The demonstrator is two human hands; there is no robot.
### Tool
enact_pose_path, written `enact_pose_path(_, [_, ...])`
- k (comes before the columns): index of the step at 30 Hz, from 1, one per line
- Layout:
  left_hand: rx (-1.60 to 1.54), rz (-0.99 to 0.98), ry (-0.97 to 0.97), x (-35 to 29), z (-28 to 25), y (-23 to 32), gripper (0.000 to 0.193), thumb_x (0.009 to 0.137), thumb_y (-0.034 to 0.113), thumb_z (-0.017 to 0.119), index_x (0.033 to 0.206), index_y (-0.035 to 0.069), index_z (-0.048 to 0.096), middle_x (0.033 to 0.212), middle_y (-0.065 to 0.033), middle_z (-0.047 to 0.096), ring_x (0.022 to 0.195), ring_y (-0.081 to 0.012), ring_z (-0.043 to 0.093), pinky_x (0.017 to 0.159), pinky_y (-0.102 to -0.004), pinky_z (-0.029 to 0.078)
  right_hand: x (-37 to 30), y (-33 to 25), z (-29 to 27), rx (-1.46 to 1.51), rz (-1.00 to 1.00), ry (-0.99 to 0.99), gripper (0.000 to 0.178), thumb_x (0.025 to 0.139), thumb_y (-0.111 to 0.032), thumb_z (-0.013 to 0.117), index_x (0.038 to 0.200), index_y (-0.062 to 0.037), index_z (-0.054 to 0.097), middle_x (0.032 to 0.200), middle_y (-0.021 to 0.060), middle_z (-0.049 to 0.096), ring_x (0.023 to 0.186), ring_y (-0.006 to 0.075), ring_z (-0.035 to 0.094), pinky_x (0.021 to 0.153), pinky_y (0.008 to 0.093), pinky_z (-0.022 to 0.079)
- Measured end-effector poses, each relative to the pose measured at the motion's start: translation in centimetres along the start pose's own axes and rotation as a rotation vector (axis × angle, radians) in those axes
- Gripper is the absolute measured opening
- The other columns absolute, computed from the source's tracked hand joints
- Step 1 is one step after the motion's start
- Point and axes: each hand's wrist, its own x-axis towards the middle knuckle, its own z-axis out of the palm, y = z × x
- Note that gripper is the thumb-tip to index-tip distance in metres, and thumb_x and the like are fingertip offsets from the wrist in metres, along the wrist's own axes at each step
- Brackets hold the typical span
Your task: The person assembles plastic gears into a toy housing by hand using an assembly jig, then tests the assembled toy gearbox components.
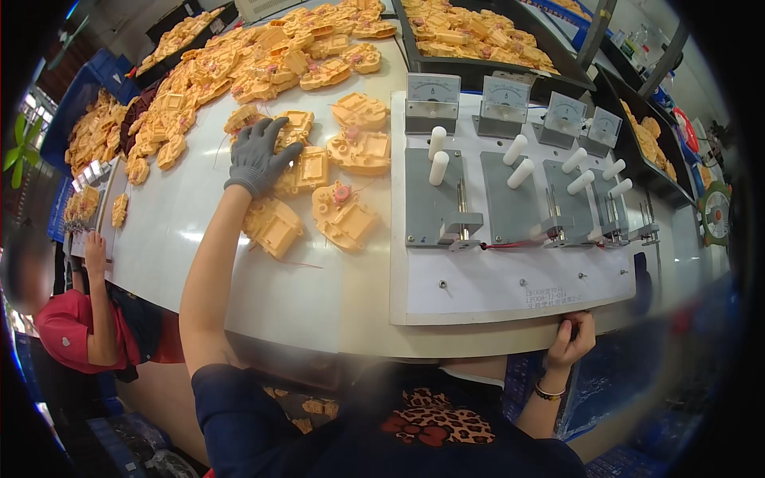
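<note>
My left hand [260, 156], in a grey glove, reaches over a loose group of pale orange plastic housings on the table. Its fingers are spread and lie against the housings at the group's far left; no firm grip shows. Just right of the thumb lies one housing [307, 170], and nearer to me are another housing [272, 226] and one with a pink round piece [343, 195]. Thin wires trail from some of them. Bare and curled closed, my right hand [572, 338] rests by the table's front edge, beside the test board [478, 299]. I see nothing in its fingers.
The board carries grey fixtures with white handles [439, 169], metal clamps and several dial meters [433, 99]. A large heap of housings [263, 60] covers the far left. Black trays [494, 72] of housings stand behind. A co-worker [80, 327] sits at left.
</note>
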Motion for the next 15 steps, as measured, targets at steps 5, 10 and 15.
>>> enact_pose_path(5, [0.041, 0.034, 0.102, -0.6, -0.1, 1.5, 0.063, 0.082, 0.053, 0.058, 0.133, 0.016, 0.052, 0.133, -0.0162, 0.051, 0.126, -0.0373, 0.041, 0.107, -0.0459, 0.031, 0.1, -0.3, 0.0, -0.008, 0.007, 0.002, 0.022, 0.079, -0.021, 0.055, 0.076, 0.0002, 0.055, 0.068, 0.0120, 0.051, 0.057, 0.0254, 0.049, 0.051, 0.0321, 0.035])
enact_pose_path(10, [-0.105, 0.153, 0.359, 3.0, -1.2, 3.3, 0.059, 0.080, 0.049, 0.065, 0.124, 0.012, 0.056, 0.130, -0.0137, 0.053, 0.127, -0.0389, 0.040, 0.105, -0.0490, 0.031, 0.6, -0.3, -0.1, -0.010, 0.010, 0.002, 0.022, 0.080, -0.021, 0.055, 0.076, 0.0003, 0.055, 0.068, 0.0122, 0.052, 0.057, 0.0251, 0.049, 0.051, 0.0320, 0.035])
enact_pose_path(15, [0.050, 0.022, 0.349, 13.6, 0.0, 1.8, 0.088, 0.075, 0.068, 0.060, 0.139, 0.010, 0.042, 0.142, -0.0176, 0.042, 0.135, -0.0398, 0.032, 0.110, -0.0497, 0.027, 1.0, -0.8, -0.2, -0.039, -0.018, -0.015, 0.022, 0.078, -0.022, 0.054, 0.073, 0.0003, 0.054, 0.064, 0.0134, 0.050, 0.057, 0.0282, 0.049, 0.052, 0.0342, 0.036])
